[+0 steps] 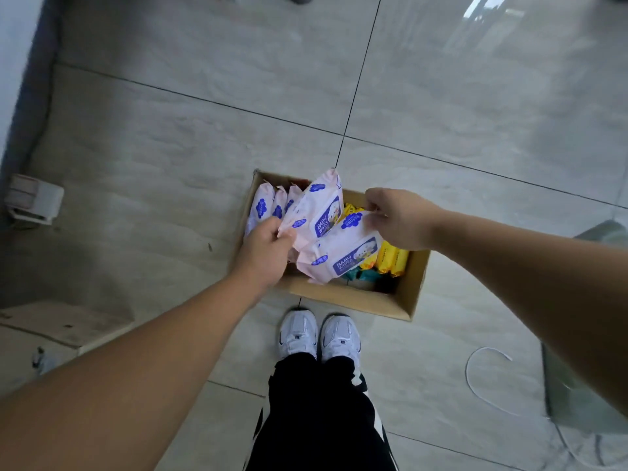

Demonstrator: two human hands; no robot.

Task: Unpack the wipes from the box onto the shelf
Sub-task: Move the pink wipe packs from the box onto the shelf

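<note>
Grey tiled floor [170, 147] fills the view, dark grout lines crossing it. Open cardboard box [353, 300] sits on the floor just ahead of the person's white sneakers [319, 334], black trousers [319, 419] below them. Both bare arms reach down over the box. Left hand [268, 249] pinches the lower corner of a pink baby-wipes pack [316, 205], fingers closed on its edge, pack tilted up and lifted above the box's far-left part. Right hand [397, 219] grips the top end of a second pink pack [343, 253] (label reads BABY WIPES), fingers curled shut on the wrapper, pack hanging slanted over the box middle; the two packs overlap. More pink packs [268, 205] stand on edge in a row at the box's left side. Yellow packs [390, 260] stand at the right side, teal ones [360, 275] near the front wall, partly hidden. White cord loop [475, 375] lies on the floor right of the shoes. Small white object [34, 200] at the left wall, blurred, cannot tell what.
</note>
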